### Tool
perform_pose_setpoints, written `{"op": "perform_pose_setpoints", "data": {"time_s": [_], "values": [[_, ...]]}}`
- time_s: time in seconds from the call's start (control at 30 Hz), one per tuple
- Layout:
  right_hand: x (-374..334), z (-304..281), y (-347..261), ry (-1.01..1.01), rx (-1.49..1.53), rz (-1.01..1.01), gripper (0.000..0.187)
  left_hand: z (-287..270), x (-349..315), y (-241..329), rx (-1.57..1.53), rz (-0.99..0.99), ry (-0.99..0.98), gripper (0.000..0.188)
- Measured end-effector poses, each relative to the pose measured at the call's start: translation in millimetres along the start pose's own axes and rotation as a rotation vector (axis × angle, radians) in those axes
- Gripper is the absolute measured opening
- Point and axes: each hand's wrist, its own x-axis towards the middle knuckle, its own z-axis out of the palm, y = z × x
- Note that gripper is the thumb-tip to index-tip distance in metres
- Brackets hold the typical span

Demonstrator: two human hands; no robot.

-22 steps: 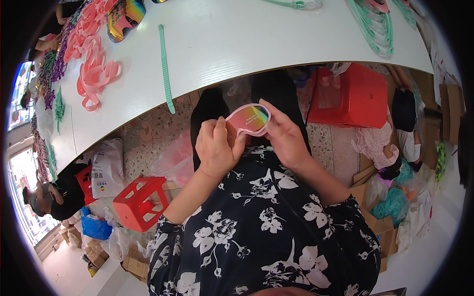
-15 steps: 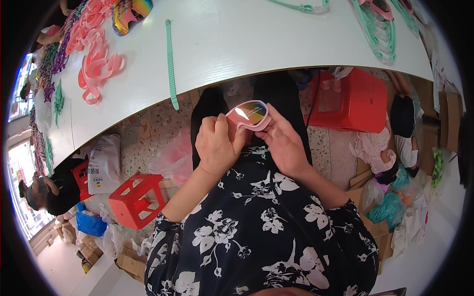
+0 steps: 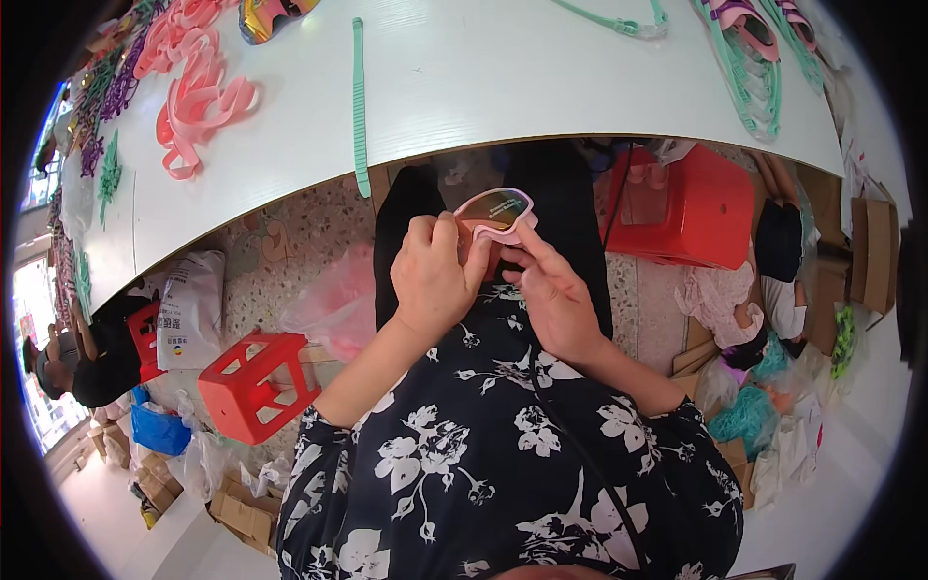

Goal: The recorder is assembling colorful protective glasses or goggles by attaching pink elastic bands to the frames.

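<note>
Far to my left I see another person [image 3: 92, 362] in dark clothes bent low near the floor, with a blue bag [image 3: 159, 430] just beside them. Moving right, a white sack [image 3: 190, 307] leans under the table edge, and a red plastic stool [image 3: 253, 385] lies tipped on the speckled floor. Above these, the white table [image 3: 503, 87] curves across the top of my view; pink straps [image 3: 198, 97] lie bunched on its left part and one long green strap [image 3: 360, 106] hangs over its front edge.

Next comes my left hand [image 3: 435, 275], held over my lap below the table edge. Its fingers are curled shut around the left side of the pink goggles [image 3: 495, 215], with the thumb pressed to the frame. The goggles sit between both hands, tilted, their dark tinted lens facing up. My right hand [image 3: 551, 295] touches the goggles from the right; its fingertips [image 3: 512, 256] pinch the lower rim of the pink frame.

Further right a red crate [image 3: 701, 208] stands on the floor under the table, green straps [image 3: 754, 77] lie on the tabletop above it, and cardboard boxes [image 3: 865, 251] sit at the far right.
</note>
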Motion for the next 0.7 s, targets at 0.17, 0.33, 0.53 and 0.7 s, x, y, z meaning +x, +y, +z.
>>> {"op": "perform_pose_setpoints", "data": {"time_s": [0.17, 0.33, 0.53, 0.7], "values": [[8.8, -29.8, 24.5, 0.273, 0.503, 0.234, 0.019, 1.4, -1.0, 3.2, -0.083, 0.049, 0.028, 0.039], [13.8, -36.1, 31.9, 0.267, 0.740, 0.363, 0.024, 3.6, -3.4, 3.1, -0.065, 0.102, 0.023, 0.043], [18.8, -16.1, 17.4, 0.188, 0.275, 0.224, 0.035, 3.4, -6.7, 4.9, -0.033, 0.109, 0.005, 0.051], [13.7, -8.2, 14.6, 0.172, 0.210, 0.085, 0.034, 5.4, -10.5, 6.4, -0.055, 0.150, -0.005, 0.065]]}}
